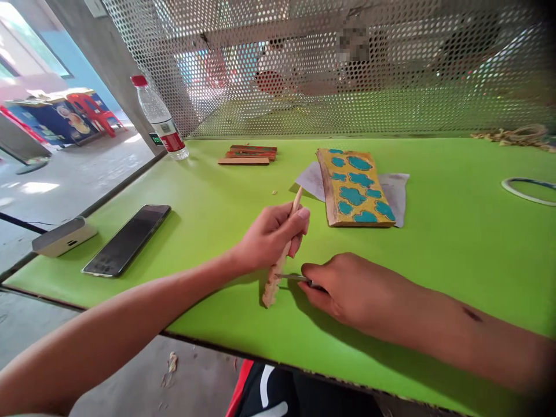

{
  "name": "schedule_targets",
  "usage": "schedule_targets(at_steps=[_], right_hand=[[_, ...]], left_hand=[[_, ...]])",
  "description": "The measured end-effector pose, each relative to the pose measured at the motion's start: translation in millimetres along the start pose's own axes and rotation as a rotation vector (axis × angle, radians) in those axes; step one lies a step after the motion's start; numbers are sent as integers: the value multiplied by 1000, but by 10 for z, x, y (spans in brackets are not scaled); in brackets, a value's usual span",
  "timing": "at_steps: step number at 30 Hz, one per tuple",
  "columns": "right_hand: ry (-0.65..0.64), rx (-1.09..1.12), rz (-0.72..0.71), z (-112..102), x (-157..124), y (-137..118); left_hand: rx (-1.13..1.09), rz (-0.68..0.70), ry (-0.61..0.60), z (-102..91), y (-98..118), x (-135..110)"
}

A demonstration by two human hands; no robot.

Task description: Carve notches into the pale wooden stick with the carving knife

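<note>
My left hand (278,234) is closed around a pale wooden stick (273,278), whose smooth pointed tip sticks out above the fingers. The stick's lower end is rough and notched and slants down toward the green table. In my right hand (347,286) a small knife (295,278) is gripped, its handle mostly hidden by the fingers. The thin blade reaches left and meets the rough part of the stick. Just beyond my hands lies a yellow board with blue patches (356,188), resting on a sheet of paper (396,194).
On the green table (456,249) lie a phone (128,240), a white box-shaped device (65,236) and painted wood strips (249,155). A plastic bottle (160,119) stands at the back left. A white ring (516,194) and a rope coil (521,136) lie right. Perforated metal (304,110) borders the back.
</note>
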State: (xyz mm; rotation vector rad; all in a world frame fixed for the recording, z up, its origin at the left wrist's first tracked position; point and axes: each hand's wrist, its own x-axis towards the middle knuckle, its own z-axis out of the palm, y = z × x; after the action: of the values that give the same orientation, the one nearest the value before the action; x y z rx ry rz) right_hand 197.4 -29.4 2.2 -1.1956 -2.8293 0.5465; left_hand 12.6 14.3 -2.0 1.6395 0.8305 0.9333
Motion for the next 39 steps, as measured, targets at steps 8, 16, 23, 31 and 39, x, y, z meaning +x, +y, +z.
schedule_targets(at_steps=[8, 16, 23, 31, 39], right_hand=[[173, -366, -59, 171, -99, -25], [296, -486, -131, 217, -105, 6], [322, -480, -137, 219, -103, 9], [272, -436, -109, 229, -130, 0], [176, -299, -44, 181, -148, -60]], left_hand=[[65, 2, 41, -58, -15, 12], [97, 24, 33, -69, -8, 17], [111, 36, 39, -73, 10, 16], [133, 59, 68, -56, 23, 2], [203, 97, 114, -1, 87, -57]])
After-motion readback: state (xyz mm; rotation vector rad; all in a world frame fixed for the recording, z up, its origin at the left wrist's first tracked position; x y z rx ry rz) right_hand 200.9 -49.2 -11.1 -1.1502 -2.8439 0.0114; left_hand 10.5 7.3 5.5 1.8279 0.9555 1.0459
